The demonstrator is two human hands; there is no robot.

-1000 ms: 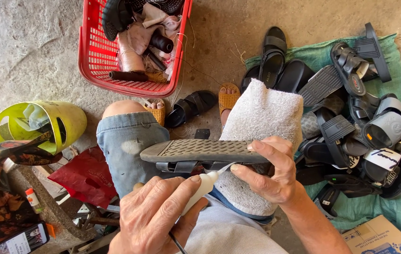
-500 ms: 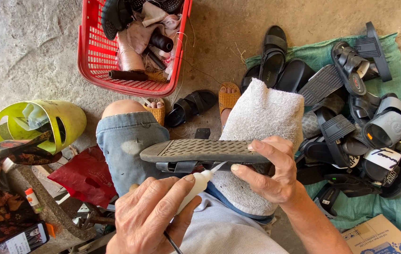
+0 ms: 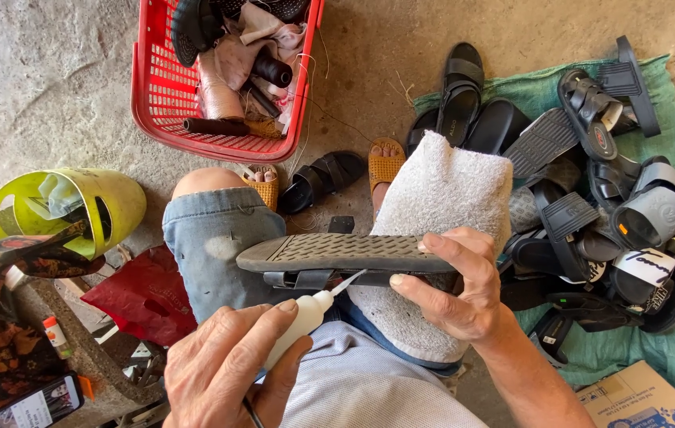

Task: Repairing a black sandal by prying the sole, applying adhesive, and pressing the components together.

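Note:
A grey sandal (image 3: 337, 255) lies sole-up across my lap, over a white towel (image 3: 440, 206) draped on my right knee. My right hand (image 3: 452, 289) grips the sandal's heel end from the side, thumb under it. My left hand (image 3: 226, 372) holds a small white glue bottle (image 3: 302, 317). Its thin nozzle points up and to the right and touches the sandal's edge near the strap (image 3: 302, 279).
A red basket (image 3: 195, 119) with thread spools and rags stands ahead on the concrete. A heap of dark sandals (image 3: 591, 206) lies on a green sack at right. A yellow-green cut jug (image 3: 76, 206) and red bag (image 3: 143, 293) sit left; a cardboard box (image 3: 638, 400) is lower right.
The glue bottle has shifted slightly along the sandal's edge. The sandal and my right hand stay put.

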